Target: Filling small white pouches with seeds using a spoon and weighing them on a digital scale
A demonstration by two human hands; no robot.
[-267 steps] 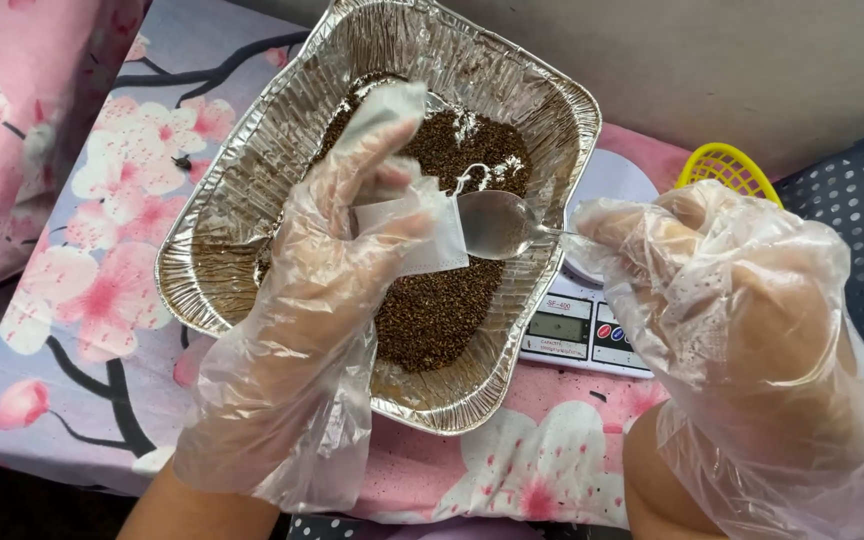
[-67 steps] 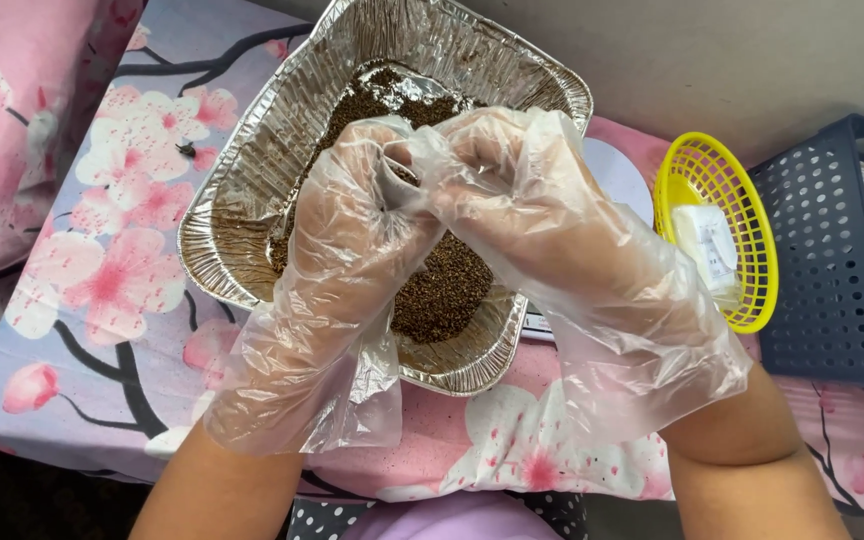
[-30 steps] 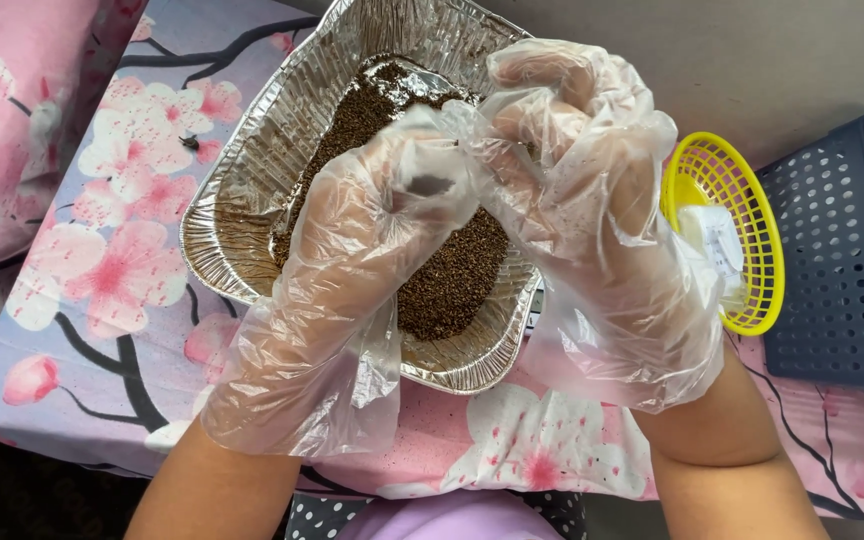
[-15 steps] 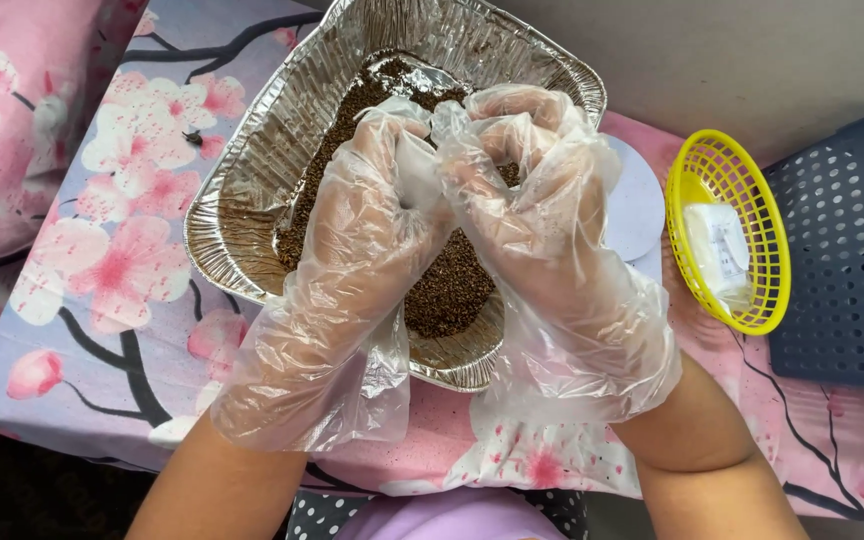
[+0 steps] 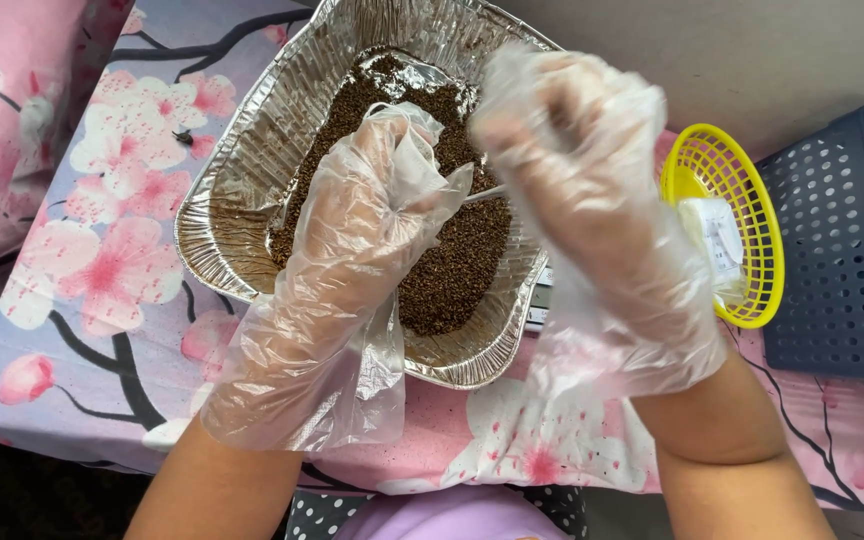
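Nearest the camera, two bare forearms come up from the bottom edge over a cloth (image 5: 102, 300) printed with pink blossoms on lilac. Left hand (image 5: 352, 250) wears a loose clear plastic glove, bunched at the wrist, and sits over the near-middle of a foil tray (image 5: 222, 230); its fingers are curled inward above the dark brown seeds (image 5: 452, 260) that fill the tray's centre strip. What the left fingers pinch is hard to tell, possibly a small clear bag, since glove and film blur together. Right hand (image 5: 582, 190), also in a clear glove, is raised just right of the left, above the tray's right rim, fingers closed into a loose fist; it is motion-blurred. A thin pale handle (image 5: 487, 192) pokes out between the two hands, seemingly gripped by the right one. Under the tray's right corner a bit of a white scale (image 5: 537, 305) shows. Further right, a yellow plastic basket (image 5: 752, 290) holds a small white packet (image 5: 717, 240). Beyond it, at the frame's right edge, stands a dark blue perforated crate (image 5: 842, 260). Far left, a pink floral cushion (image 5: 2, 130).
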